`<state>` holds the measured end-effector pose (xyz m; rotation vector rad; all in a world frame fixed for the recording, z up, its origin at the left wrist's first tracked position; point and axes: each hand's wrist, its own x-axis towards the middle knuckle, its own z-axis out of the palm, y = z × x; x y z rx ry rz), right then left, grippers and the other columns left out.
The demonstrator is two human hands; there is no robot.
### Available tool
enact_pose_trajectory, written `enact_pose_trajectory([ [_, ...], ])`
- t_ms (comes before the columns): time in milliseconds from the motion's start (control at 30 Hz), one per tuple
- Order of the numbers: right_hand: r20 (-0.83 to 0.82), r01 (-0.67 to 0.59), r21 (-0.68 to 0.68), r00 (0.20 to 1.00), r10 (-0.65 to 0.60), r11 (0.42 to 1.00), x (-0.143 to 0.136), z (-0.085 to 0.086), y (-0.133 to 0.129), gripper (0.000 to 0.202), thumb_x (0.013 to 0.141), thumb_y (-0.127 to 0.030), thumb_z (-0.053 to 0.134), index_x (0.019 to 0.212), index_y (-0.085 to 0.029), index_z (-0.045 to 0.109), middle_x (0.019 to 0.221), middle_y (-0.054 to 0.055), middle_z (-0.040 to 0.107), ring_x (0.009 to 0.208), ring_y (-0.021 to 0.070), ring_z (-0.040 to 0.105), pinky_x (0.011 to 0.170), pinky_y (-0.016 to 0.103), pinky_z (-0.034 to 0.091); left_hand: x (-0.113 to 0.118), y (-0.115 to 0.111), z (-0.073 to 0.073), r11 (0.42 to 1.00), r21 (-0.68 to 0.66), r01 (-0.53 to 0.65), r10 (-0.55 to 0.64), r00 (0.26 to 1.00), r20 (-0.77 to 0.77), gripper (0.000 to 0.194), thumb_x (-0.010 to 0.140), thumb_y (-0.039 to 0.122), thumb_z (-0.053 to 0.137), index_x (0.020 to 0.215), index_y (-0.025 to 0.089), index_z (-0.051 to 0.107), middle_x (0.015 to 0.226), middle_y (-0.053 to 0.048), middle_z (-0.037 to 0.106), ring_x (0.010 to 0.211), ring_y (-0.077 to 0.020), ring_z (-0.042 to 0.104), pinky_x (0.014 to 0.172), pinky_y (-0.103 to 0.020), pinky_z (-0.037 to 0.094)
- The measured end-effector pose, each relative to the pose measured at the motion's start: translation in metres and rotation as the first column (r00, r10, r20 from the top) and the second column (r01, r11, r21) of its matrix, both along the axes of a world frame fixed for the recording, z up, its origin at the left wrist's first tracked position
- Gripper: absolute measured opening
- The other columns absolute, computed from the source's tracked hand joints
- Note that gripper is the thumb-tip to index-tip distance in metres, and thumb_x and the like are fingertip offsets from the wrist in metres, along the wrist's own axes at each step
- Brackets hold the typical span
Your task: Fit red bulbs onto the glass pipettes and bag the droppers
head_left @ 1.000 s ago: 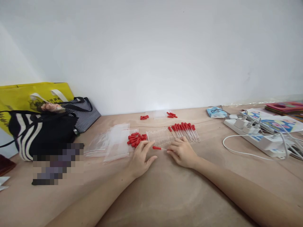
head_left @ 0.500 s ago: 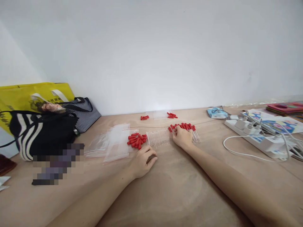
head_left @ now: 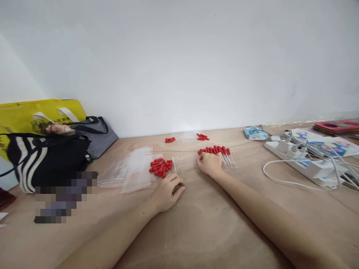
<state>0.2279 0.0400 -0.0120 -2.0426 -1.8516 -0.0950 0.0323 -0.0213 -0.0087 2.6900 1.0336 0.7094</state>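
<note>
A row of thin white sticks point(head_left: 185, 164) lies mid-table, cotton swabs by their look. To its right are several sticks topped with red caps point(head_left: 229, 161). My right hand point(head_left: 209, 163) is closed at the border between the two groups; what its fingertips hold is hidden. My left hand point(head_left: 168, 192) rests on the table below a pile of loose red caps point(head_left: 160, 167), fingers curled and slightly apart, with nothing in it. Clear zip bags point(head_left: 137, 168) lie left of that pile. Near the wall are small red pieces point(head_left: 169, 140) and more red-capped sticks point(head_left: 202, 137).
Black bag point(head_left: 56, 160), striped bag point(head_left: 98, 138) and yellow bag point(head_left: 17, 112) stand at the left, near a blurred-out item point(head_left: 67, 198). At the right lie a white power strip point(head_left: 303, 164) with chargers and cables, a blue mask point(head_left: 255, 133), and printed sheets point(head_left: 333, 147).
My right hand has shifted slightly left along the row, uncovering more of the capped sticks. My left hand stays in nearly the same place. The whole view has moved a little.
</note>
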Motion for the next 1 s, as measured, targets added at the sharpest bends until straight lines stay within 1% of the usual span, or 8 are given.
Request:
enact_pose_trajectory([
  [100, 0.026, 0.011, -0.087, 1.000, -0.009, 0.996, -0.008, 0.003, 0.003, 0.028, 0.077, -0.034, 0.043, 0.073, -0.015, 0.064, 0.073, 0.012, 0.066, 0.072, 0.0227, 0.059, 0.076, 0.038, 0.022, 0.000, 0.000, 0.000, 1.000, -0.005, -0.004, 0.004, 1.000, -0.007, 0.009, 0.082, 0.019, 0.045, 0.080, 0.017, 0.054, 0.080, -0.004, 0.056, 0.074, -0.0163, 0.050, 0.068, -0.029, 0.042],
  [200, 0.042, 0.027, -0.129, 0.999, -0.021, 0.991, -0.011, 0.005, 0.007, 0.030, 0.077, -0.033, 0.042, 0.075, -0.014, 0.065, 0.077, 0.014, 0.066, 0.074, 0.0238, 0.060, 0.077, 0.039, 0.022, 0.000, 0.000, -0.001, 1.000, -0.012, -0.003, 0.003, 1.000, -0.006, 0.008, 0.082, 0.018, 0.046, 0.080, 0.017, 0.054, 0.081, -0.004, 0.056, 0.074, -0.0163, 0.050, 0.068, -0.029, 0.042],
  [567, 0.041, 0.033, -0.184, 0.999, -0.025, 0.982, -0.012, 0.005, 0.014, 0.029, 0.078, -0.028, 0.040, 0.076, -0.013, 0.065, 0.079, 0.014, 0.066, 0.075, 0.0240, 0.060, 0.075, 0.039, 0.025, -0.003, 0.001, -0.004, 1.000, -0.017, 0.009, -0.009, 1.000, 0.006, 0.008, 0.082, 0.018, 0.046, 0.082, 0.017, 0.054, 0.083, -0.004, 0.055, 0.076, -0.0163, 0.050, 0.069, -0.029, 0.042],
  [667, 0.049, 0.021, -0.180, 0.999, -0.012, 0.984, -0.013, 0.007, 0.013, 0.029, 0.080, -0.026, 0.039, 0.076, -0.013, 0.064, 0.078, 0.014, 0.066, 0.074, 0.0236, 0.060, 0.075, 0.039, 0.025, -0.002, 0.000, -0.006, 1.000, 0.019, 0.002, -0.003, 0.999, 0.034, 0.008, 0.081, 0.020, 0.047, 0.083, 0.018, 0.054, 0.083, -0.004, 0.055, 0.077, -0.0165, 0.051, 0.070, -0.029, 0.042],
  [767, 0.063, -0.008, -0.158, 0.998, 0.018, 0.987, -0.013, 0.011, 0.007, 0.032, 0.082, -0.027, 0.036, 0.076, -0.012, 0.063, 0.078, 0.014, 0.066, 0.074, 0.0233, 0.060, 0.075, 0.038, 0.025, -0.006, 0.002, -0.001, 0.989, 0.114, -0.096, 0.080, 0.988, 0.131, 0.008, 0.080, 0.022, 0.048, 0.081, 0.018, 0.054, 0.082, -0.004, 0.055, 0.081, -0.0174, 0.051, 0.074, -0.030, 0.041],
  [867, 0.083, -0.062, -0.105, 0.994, 0.071, 0.993, -0.007, 0.013, -0.007, 0.032, 0.084, -0.030, 0.034, 0.080, -0.012, 0.060, 0.082, 0.014, 0.065, 0.079, 0.0239, 0.058, 0.075, 0.036, 0.026, -0.020, 0.019, 0.016, 0.952, 0.131, -0.278, 0.249, 0.947, 0.202, 0.013, 0.079, 0.025, 0.047, 0.071, 0.017, 0.055, 0.077, -0.004, 0.057, 0.078, -0.0178, 0.051, 0.074, -0.030, 0.040],
  [933, 0.100, -0.152, -0.017, 0.983, 0.153, 0.988, 0.000, 0.010, -0.020, 0.029, 0.086, -0.030, 0.034, 0.082, -0.012, 0.056, 0.083, 0.013, 0.064, 0.081, 0.0238, 0.057, 0.073, 0.034, 0.026, -0.033, 0.039, 0.030, 0.891, 0.052, -0.450, 0.438, 0.884, 0.162, 0.015, 0.076, 0.028, 0.049, 0.068, 0.017, 0.056, 0.077, -0.004, 0.059, 0.079, -0.0191, 0.052, 0.074, -0.030, 0.040],
  [1000, 0.109, -0.297, 0.083, 0.952, 0.288, 0.951, 0.009, 0.002, -0.033, 0.025, 0.087, -0.029, 0.034, 0.081, -0.013, 0.052, 0.081, 0.012, 0.063, 0.078, 0.0224, 0.056, 0.069, 0.032, 0.027, -0.046, 0.061, 0.041, 0.808, -0.124, -0.576, 0.581, 0.814, 0.002, 0.014, 0.072, 0.029, 0.051, 0.071, 0.018, 0.058, 0.082, -0.003, 0.061, 0.080, -0.0197, 0.054, 0.070, -0.028, 0.041],
])
